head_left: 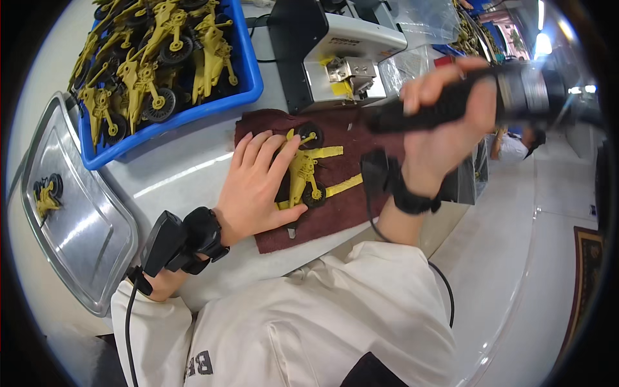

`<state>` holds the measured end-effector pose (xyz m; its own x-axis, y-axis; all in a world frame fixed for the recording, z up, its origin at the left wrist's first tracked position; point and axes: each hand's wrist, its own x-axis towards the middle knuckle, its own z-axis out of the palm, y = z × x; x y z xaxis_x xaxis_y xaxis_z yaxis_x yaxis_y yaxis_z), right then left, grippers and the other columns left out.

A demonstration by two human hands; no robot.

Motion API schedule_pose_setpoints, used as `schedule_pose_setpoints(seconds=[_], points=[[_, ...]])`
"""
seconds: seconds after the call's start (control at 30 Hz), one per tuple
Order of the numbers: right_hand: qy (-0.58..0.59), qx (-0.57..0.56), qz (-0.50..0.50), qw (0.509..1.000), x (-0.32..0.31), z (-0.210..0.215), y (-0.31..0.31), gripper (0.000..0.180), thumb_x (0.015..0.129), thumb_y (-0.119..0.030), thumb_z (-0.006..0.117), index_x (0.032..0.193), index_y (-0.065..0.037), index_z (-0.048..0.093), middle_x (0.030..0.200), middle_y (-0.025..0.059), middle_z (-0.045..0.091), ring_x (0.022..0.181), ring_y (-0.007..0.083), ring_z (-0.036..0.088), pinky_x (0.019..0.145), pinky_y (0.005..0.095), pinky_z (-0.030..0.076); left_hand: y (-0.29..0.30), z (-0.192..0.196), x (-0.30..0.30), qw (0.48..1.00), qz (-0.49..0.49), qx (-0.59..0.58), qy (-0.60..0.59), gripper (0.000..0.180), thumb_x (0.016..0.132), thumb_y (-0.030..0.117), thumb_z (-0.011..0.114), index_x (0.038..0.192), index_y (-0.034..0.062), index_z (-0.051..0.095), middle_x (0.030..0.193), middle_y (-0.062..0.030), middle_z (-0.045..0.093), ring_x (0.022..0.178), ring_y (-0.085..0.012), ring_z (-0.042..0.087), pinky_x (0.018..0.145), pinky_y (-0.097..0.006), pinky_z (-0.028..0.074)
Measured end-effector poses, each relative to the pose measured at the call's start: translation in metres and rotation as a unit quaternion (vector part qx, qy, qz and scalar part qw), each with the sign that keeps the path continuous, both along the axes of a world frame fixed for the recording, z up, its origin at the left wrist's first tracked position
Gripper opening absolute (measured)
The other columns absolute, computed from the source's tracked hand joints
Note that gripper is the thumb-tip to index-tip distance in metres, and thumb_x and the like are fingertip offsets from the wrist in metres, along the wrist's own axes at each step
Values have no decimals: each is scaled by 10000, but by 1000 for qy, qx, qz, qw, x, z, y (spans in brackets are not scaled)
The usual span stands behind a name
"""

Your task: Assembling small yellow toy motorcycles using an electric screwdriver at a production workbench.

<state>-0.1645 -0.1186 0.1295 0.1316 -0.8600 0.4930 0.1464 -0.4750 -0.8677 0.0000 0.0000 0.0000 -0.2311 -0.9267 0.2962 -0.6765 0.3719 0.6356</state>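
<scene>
A yellow toy motorcycle (301, 173) with black wheels lies on its side on a dark red cloth (274, 237). My left hand (255, 177) holds it down, fingers on its far end and thumb at the near wheel. Raised above the cloth's right side, my right hand (445, 138) is wrapped round a black electric screwdriver (419, 115), blurred by motion. The screwdriver lies nearly level, its narrower black end toward the left. Two yellow strips (343, 185) reach right from the toy across the cloth.
At the far left stands a blue bin (171, 116) heaped with similar toy motorcycles. A metal tray (84, 238) on the left bears another small yellow-and-black piece (47, 195). Behind the cloth is a screw-feeder-like machine (348, 48). Clear plastic bags (429, 19) lie at the back right.
</scene>
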Motion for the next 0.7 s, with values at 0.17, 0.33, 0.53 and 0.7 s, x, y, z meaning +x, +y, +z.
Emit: schedule_pose_setpoints(seconds=[0.17,0.33,0.53,0.7], points=[[-56,-14,157,986,-8,-14,65,660,821,-605,524,1180,-64,411,623,62,508,457,187,476,540,344,413,4,0,-5,1000,4,-15,-5,917,605,377,770,1344,32,352,1249,-161,414,1212,-355,363,1065,-488,243],[-35,-67,280,957,-6,-27,82,749,805,-585,592,1248,-50,313,720,92,546,535,212,544,583,357,451,5,-6,-1,1000,7,-15,0,893,604,358,764,1337,42,365,1243,-160,421,1211,-355,369,1064,-484,247],[-34,-54,282,957,1,-40,84,713,811,-553,611,1214,-41,322,746,110,560,545,217,550,590,362,455,5,-4,-1,1000,17,-21,9,855,599,330,744,1318,36,387,1229,-161,435,1208,-353,375,1064,-473,252],[1,-11,282,959,5,-45,86,626,813,-454,673,1154,-42,347,762,115,567,582,213,558,583,359,456,3,-3,-2,1000,8,-20,12,844,599,314,735,1315,31,390,1230,-164,435,1208,-352,377,1062,-473,253]])
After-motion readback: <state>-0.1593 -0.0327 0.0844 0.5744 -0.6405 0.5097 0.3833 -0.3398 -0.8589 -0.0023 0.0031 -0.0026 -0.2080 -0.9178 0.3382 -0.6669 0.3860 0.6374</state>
